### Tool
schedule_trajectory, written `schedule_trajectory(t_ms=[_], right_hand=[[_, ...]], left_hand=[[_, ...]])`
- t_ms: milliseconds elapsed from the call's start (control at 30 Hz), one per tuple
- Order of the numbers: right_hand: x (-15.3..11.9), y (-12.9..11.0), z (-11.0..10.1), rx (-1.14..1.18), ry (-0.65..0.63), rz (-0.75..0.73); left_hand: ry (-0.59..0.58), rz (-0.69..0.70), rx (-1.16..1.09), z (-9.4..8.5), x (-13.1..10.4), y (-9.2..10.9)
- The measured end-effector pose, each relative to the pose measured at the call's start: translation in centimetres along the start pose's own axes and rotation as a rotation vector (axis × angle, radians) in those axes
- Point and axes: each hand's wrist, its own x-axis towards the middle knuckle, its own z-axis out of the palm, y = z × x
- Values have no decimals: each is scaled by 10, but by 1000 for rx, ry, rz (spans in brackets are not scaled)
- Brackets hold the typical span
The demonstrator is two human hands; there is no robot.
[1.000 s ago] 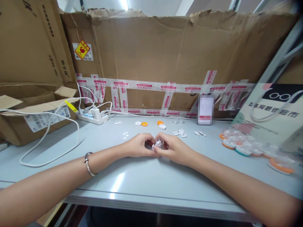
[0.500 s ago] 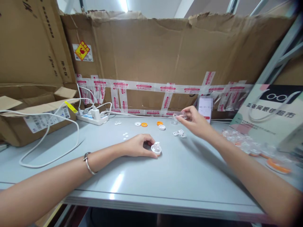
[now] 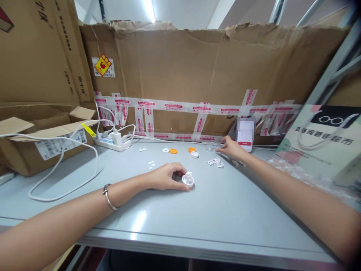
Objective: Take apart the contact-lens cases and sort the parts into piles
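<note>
My left hand (image 3: 170, 177) rests on the table, thumb and fingers closed around a small white round cup (image 3: 188, 181). A little white openwork piece (image 3: 188, 174) stands up inside that cup. At the back of the table, my right hand (image 3: 232, 147) reaches out with thumb and fingers pinching the edge of a clear plastic cover (image 3: 216, 146); the see-through edges are hard to make out. Another clear cover (image 3: 209, 148) sits just left of it. Nearer to me lie several white openwork pieces (image 3: 216, 162).
Orange rings (image 3: 173, 151) and white rings (image 3: 194, 154) lie mid-back, with small white discs (image 3: 151, 164) to the left. A power strip (image 3: 113, 143), cable, and open carton (image 3: 42, 139) stand left. A phone (image 3: 245, 136), paper bag (image 3: 318, 139) and clear pieces (image 3: 296, 169) are right.
My right hand has gone down and slightly back, bringing the raised clear cover to the tabletop beside the other one. My left hand keeps its hold on the white cup.
</note>
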Motion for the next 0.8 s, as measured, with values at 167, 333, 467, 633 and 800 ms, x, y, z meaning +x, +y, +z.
schedule_trajectory(t_ms=[167, 333, 467, 633, 800], right_hand=[[-5, -10, -7, 72, 181, 27], [-47, -56, -20, 339, 257, -238], [-91, -92, -20, 507, -6, -401], [-115, -108, -15, 467, -377, -403], [-118, -112, 1, 517, -470, -432]], left_hand=[[-4, 17, 32, 0, 0, -1], [13, 28, 8, 1, 1, -3], [101, 8, -14, 1, 3, -1], [223, 54, 39, 1, 5, 3], [210, 105, 52, 4, 6, 6]])
